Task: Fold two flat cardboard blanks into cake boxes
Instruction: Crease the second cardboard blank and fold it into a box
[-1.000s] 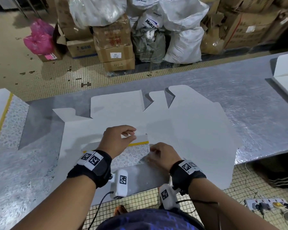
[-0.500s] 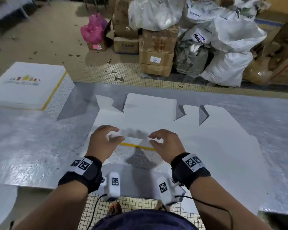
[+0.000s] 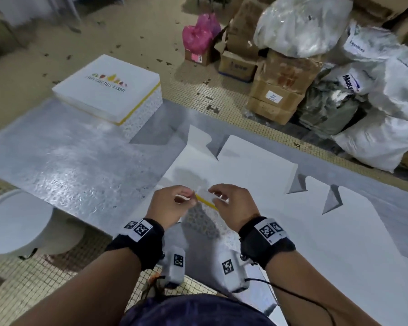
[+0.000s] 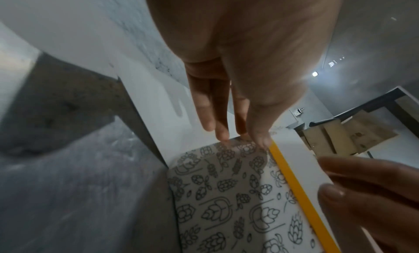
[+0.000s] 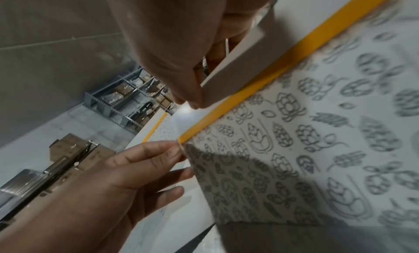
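Now both hands' fingers pinch the raised patterned flap (image 3: 204,217) of the cardboard blank (image 3: 280,208) between them.

White blank (image 3: 280,222) flap (image 4: 238,194): yellow stripe (image 4: 297,190), grey floral line pattern.

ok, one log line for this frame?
step: folding flap of blank | left hand: pinches flap | right hand: pinches flap | done box: on table

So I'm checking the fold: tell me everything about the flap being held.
The patterned flap is white card printed with grey line drawings, a yellow stripe and a plain white lip at its edge. It is lifted off the flat blank. The left hand and right hand pinch the lip.
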A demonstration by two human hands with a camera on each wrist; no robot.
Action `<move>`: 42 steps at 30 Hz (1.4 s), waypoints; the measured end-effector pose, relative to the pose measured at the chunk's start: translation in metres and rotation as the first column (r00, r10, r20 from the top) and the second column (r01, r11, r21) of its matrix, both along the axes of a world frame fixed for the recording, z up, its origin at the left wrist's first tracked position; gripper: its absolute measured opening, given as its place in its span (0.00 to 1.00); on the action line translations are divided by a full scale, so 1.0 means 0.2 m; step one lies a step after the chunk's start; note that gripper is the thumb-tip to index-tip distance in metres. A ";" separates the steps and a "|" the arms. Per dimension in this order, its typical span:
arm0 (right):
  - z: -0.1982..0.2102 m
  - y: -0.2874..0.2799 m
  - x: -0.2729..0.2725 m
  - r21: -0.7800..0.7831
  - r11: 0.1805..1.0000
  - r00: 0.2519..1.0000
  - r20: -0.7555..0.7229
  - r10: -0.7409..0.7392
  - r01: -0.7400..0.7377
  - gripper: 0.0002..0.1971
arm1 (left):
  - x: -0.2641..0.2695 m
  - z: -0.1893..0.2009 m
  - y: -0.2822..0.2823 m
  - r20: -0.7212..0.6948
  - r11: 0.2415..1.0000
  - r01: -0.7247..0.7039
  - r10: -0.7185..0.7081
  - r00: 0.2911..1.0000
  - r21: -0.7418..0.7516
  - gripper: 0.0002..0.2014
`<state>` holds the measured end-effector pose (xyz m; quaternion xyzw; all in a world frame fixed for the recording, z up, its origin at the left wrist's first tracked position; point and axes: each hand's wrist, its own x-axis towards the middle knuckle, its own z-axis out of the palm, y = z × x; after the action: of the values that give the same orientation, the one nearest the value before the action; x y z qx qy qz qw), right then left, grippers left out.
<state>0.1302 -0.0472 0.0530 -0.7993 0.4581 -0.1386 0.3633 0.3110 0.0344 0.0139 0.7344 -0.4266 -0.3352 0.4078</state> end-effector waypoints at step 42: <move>-0.08 -0.14 0.23 -0.039 0.983 0.983 -0.037 0.180 -0.181 0.05 | -0.01 -0.11 0.01 0.010 0.993 0.008 -0.009 1.000 0.117 0.10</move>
<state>0.1754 -0.0748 0.0379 -0.8472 0.3867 -0.1015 0.3499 0.3088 0.0354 -0.0089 0.7568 -0.4116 -0.3576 0.3604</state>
